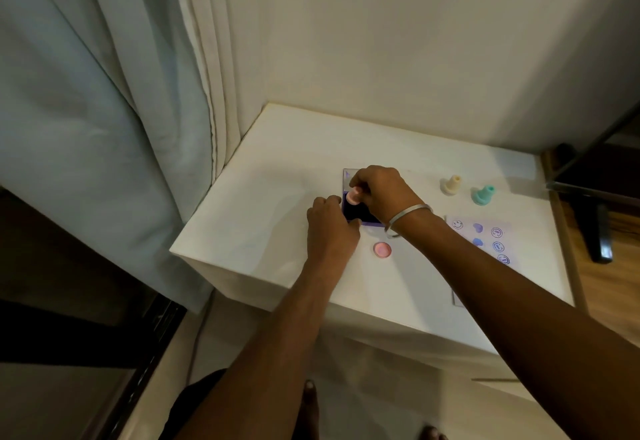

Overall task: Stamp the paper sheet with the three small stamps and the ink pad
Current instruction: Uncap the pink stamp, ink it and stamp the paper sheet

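My right hand (381, 193) pinches a small pink stamp (354, 196) and holds it over the dark ink pad (356, 212), whose clear lid (347, 176) stands open behind. My left hand (329, 223) grips the pad's near left edge. A pink cap (382, 250) lies on the table just in front of the pad. A cream stamp (451, 184) and a teal stamp (483, 194) stand upright to the right. The paper sheet (485, 242) lies at the right, with several blue prints on it, partly hidden by my right forearm.
The white table (263, 218) sits in a corner, with a curtain (104, 93) at its left and a wall behind. A dark stand (595, 228) on a wooden floor is past the right edge. My feet show below the table's front edge.
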